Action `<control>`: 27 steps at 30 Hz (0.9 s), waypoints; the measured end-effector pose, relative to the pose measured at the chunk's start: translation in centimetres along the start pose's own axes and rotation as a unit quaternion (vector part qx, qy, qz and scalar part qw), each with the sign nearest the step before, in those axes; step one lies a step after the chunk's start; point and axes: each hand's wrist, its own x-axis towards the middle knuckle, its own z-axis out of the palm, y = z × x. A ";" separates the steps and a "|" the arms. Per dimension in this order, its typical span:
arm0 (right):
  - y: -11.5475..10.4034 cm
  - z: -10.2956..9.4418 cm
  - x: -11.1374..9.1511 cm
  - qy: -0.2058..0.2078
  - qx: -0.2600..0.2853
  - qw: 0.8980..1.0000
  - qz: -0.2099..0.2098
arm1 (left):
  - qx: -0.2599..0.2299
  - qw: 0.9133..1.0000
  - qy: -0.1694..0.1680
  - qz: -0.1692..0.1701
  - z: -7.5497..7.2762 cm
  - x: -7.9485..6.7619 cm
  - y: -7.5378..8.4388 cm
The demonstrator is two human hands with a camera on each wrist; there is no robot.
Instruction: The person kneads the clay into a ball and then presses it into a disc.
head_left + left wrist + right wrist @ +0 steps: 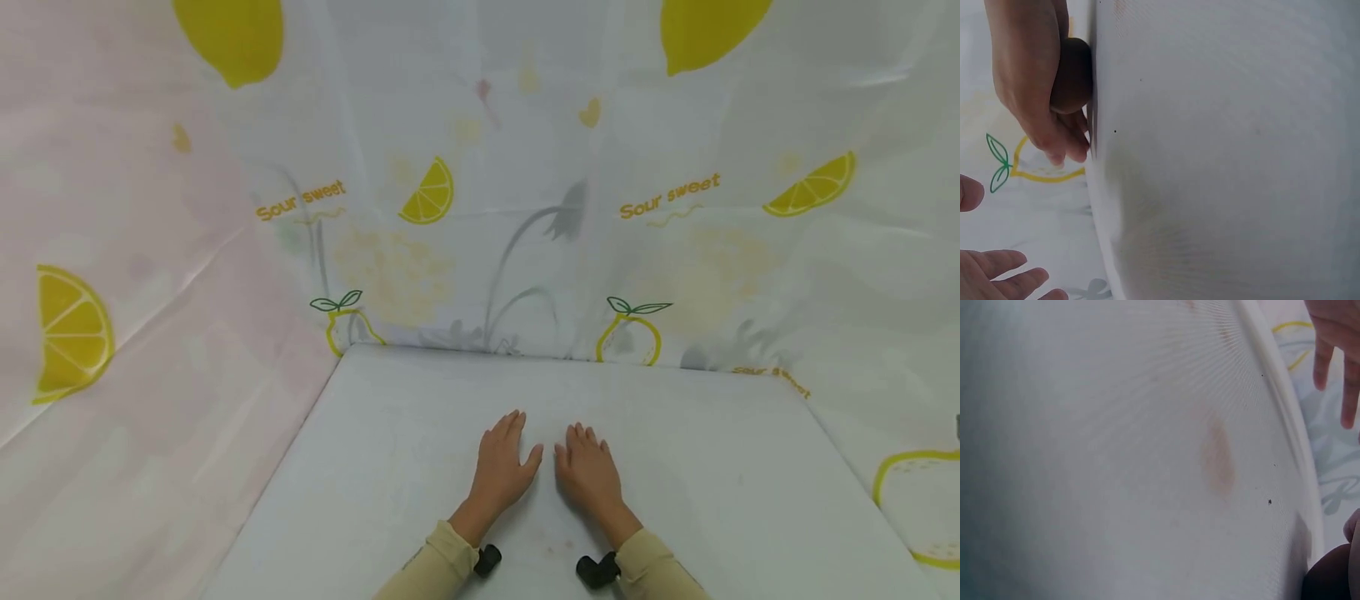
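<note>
Both hands are over the white table. My right hand is curved over a smooth, dark brown, oval thing, with its fingertips down near the tabletop beyond it in the left wrist view. The head view hides this thing under the hand. In the right wrist view, the brown oval's edge shows at the lower right, too dark to name its kind. My left hand is beside the right, its fingers extended and its thumb spread toward the right hand. Nothing shows in it.
A black wrist camera sits at the left cuff and another black camera at the right. Behind the table hangs a pale cloth printed with lemons. Faint reddish stains mark the tabletop.
</note>
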 end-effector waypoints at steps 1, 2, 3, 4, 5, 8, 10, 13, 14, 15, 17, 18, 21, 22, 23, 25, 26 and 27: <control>-0.1 0.0 0.0 0.000 -0.001 1.000 -0.001 | 0.006 1.000 -0.001 -0.005 0.0 0.0 0.0; -0.2 0.0 0.0 -0.002 -0.002 1.000 -0.002 | 0.011 1.000 -0.002 -0.008 0.1 -0.1 -0.1; -0.2 0.0 -0.1 -0.001 -0.003 1.000 -0.003 | 0.017 1.000 -0.003 -0.011 0.2 -0.1 -0.1; -0.3 0.1 -0.1 -0.001 -0.005 1.000 -0.003 | 0.021 1.000 -0.005 -0.014 0.2 -0.1 -0.1; -0.3 0.1 -0.1 0.000 -0.009 1.000 -0.004 | 0.024 1.000 -0.006 -0.015 0.2 -0.1 -0.1; -0.2 0.3 -0.1 0.002 -0.021 1.000 -0.005 | 0.027 0.999 -0.009 -0.017 0.3 -0.1 -0.1; -0.2 0.5 -0.1 0.002 -0.027 1.000 -0.005 | 0.028 0.999 -0.012 -0.021 0.2 -0.1 -0.1; -0.1 0.7 0.1 -0.003 -0.027 1.000 -0.003 | 0.032 0.999 -0.015 -0.029 0.2 -0.1 -0.1; -0.1 0.8 0.2 -0.005 -0.027 1.000 -0.002 | 0.035 0.999 -0.014 -0.031 0.3 -0.1 -0.2; 0.0 0.9 0.3 -0.005 -0.028 1.000 -0.001 | 0.039 0.999 -0.015 -0.034 0.3 -0.1 -0.2; 0.0 0.9 0.4 -0.007 -0.029 1.000 -0.001 | 0.043 0.998 -0.016 -0.037 0.4 -0.1 -0.3; 0.0 1.0 0.5 -0.008 -0.031 0.999 -0.002 | 0.044 0.998 -0.016 -0.038 0.4 -0.1 -0.4; 0.2 1.2 0.7 -0.007 -0.038 0.999 -0.004 | 0.044 0.998 -0.018 -0.041 0.5 0.0 -0.6; 0.2 1.3 0.8 -0.007 -0.040 0.999 -0.004 | 0.041 0.998 -0.017 -0.041 0.5 0.1 -0.6; 0.2 1.3 0.8 -0.006 -0.041 0.999 -0.004 | 0.037 0.998 -0.015 -0.041 0.5 0.1 -0.7; 0.3 1.3 1.0 -0.003 -0.041 0.999 -0.005 | 0.030 0.999 -0.012 -0.041 0.5 0.2 -0.8; 0.3 1.3 1.1 -0.003 -0.041 0.999 -0.005 | 0.026 0.999 -0.010 -0.042 0.4 0.2 -0.8; 0.3 1.2 1.1 -0.004 -0.040 0.999 -0.004 | 0.021 0.999 -0.008 -0.043 0.3 0.2 -0.8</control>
